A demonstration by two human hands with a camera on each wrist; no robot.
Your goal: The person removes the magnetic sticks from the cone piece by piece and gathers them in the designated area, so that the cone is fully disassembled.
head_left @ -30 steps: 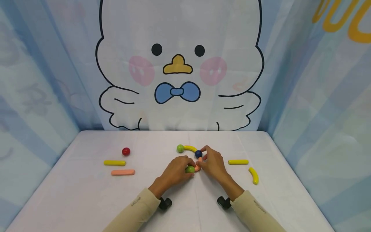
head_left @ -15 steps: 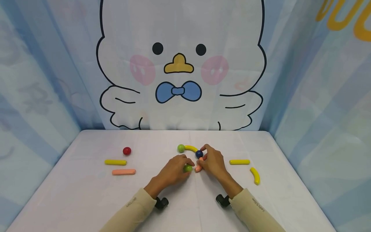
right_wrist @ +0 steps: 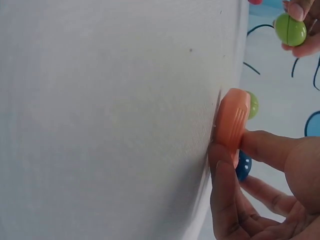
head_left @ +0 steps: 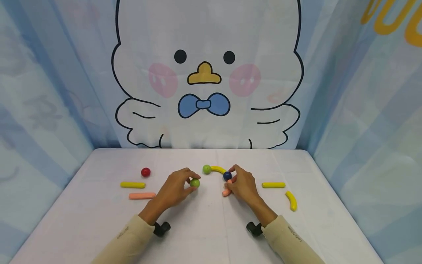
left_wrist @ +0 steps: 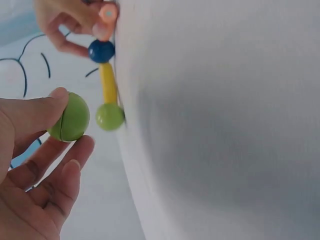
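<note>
My left hand (head_left: 174, 187) pinches a green ball (left_wrist: 75, 117) between thumb and fingers. A seam runs around this ball, and it is held apart from the other pieces. Thumb and fingers of my right hand (head_left: 244, 185) grip a short curved orange rod (right_wrist: 232, 117) close over the white table. One end of that rod meets a dark blue ball (head_left: 227, 176). From the blue ball a curved yellow rod (head_left: 218, 169) leads to a second green ball (head_left: 206, 169), forming a chain. My right fingertips partly cover the orange rod in the head view.
On the left side of the table (head_left: 197, 231) lie a red ball (head_left: 145, 172), a straight yellow rod (head_left: 133, 184) and a straight orange rod (head_left: 141, 196). To the right are another straight yellow rod (head_left: 273, 184) and a curved yellow one (head_left: 291, 201). A printed curtain (head_left: 204, 128) stands behind.
My left hand has drawn the green ball away from the orange rod's end, to the left and slightly farther back. My right hand keeps its grip on the orange rod in nearly the same place.
</note>
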